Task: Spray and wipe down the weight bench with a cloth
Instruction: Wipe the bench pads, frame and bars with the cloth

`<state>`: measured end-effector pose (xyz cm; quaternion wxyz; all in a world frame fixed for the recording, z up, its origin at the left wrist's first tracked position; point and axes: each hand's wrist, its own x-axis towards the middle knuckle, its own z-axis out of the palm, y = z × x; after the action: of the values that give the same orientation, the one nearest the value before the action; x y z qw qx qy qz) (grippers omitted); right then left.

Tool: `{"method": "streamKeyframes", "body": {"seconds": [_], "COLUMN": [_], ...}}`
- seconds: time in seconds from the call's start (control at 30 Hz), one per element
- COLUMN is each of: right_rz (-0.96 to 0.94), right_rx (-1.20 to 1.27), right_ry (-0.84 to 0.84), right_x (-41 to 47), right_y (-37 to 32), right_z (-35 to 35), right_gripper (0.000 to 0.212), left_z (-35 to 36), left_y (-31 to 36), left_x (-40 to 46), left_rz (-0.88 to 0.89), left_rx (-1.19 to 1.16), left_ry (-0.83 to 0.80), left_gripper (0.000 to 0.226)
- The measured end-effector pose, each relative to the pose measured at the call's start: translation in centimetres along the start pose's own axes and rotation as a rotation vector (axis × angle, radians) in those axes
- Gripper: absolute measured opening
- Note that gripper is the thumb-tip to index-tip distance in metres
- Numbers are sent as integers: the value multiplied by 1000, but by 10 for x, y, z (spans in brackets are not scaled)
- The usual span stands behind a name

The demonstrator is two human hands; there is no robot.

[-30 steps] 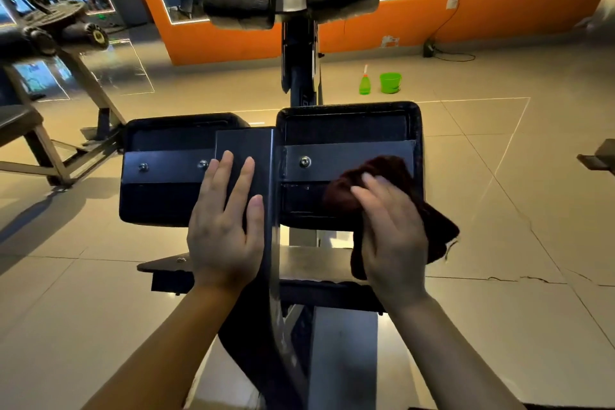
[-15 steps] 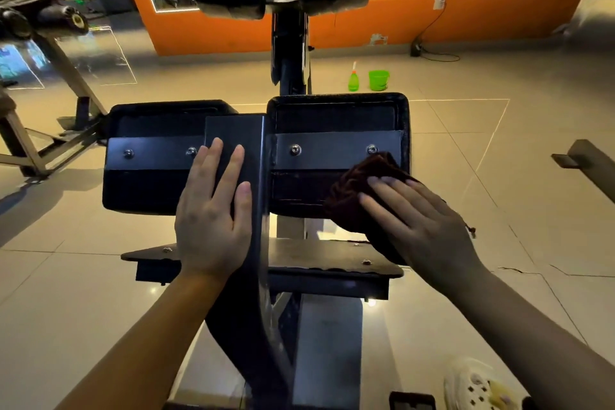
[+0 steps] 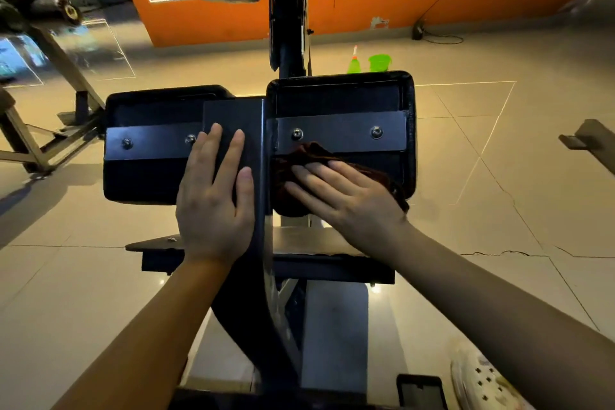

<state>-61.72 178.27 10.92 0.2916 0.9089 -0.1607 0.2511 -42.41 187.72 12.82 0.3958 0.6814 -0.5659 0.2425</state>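
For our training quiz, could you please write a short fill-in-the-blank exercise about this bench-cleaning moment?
1. The right hand presses a dark ____ cloth against the black bench pad.
2. The left hand lies flat on the dark metal ____ bracket.
3. The green spray bottle stands on the ____.

Missing words: brown; centre; floor

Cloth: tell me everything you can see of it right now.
The cloth is dark reddish-brown, soft and bunched, looking like terry or microfibre. It lies pressed against the underside of the right pad, just below the bolted metal bar and beside the central post. The right hand lies flat on it with straight fingers, covering most of it; folds show past the fingertips and at the wrist side.
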Motion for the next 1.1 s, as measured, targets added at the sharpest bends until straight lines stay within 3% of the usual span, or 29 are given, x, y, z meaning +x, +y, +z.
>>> {"method": "streamKeyframes", "body": {"seconds": [0.3, 0.4, 0.5, 0.57, 0.67, 0.77, 0.93, 1.1], "right_rz": [300, 611, 1012, 1154, 1115, 881, 873, 814], "right_rx": [64, 402, 882, 1155, 1314, 1140, 1070, 1211], "right_ry": [115, 258, 517, 625, 446, 178, 323, 131], "right_x": [-85, -68, -24, 20, 89, 123, 95, 49], "right_y": [33, 3, -28, -36, -37, -53, -97, -136], "right_z": [-23, -27, -40, -48, -50, -34, -17, -26], "right_gripper": [43, 40, 40, 42, 47, 57, 55, 61], "left_z": [0, 1, 1, 1, -1, -2, -2, -7], "left_y": [2, 4, 5, 5, 5, 2, -2, 1], "left_x": [-2, -4, -5, -5, -6, -6, -3, -3], "left_rz": [-21, -36, -53, -60, -95, -219, -229, -336], "left_rx": [-38, -49, -76, -144, -315, -418, -431, -504], "left_ry": [5, 29, 46, 59, 67, 67, 66, 46], "left_gripper": [48, 46, 46, 46, 47, 46, 47, 46]}}
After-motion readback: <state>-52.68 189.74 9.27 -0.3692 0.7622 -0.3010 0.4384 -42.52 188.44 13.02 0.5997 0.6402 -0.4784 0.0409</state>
